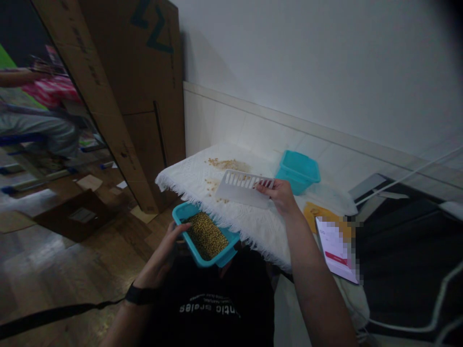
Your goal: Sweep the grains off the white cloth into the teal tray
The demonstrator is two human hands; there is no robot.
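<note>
My left hand grips the near left rim of a turquoise plastic bin, thumb over the edge. Many small yellowish beans lie in that bin, which I hold below the table's front edge. My right hand is closed on the slotted end of a flat white plastic plate. The plate is just over the white fringed cloth; whether it touches the cloth I cannot tell. Loose beans are scattered on the cloth behind the plate and to its left.
A second turquoise bin stands at the back of the table near the wall. To the right lie a phone or tablet with a lit screen and a yellow cloth. A tall cardboard box rises at left; a person sits beyond it.
</note>
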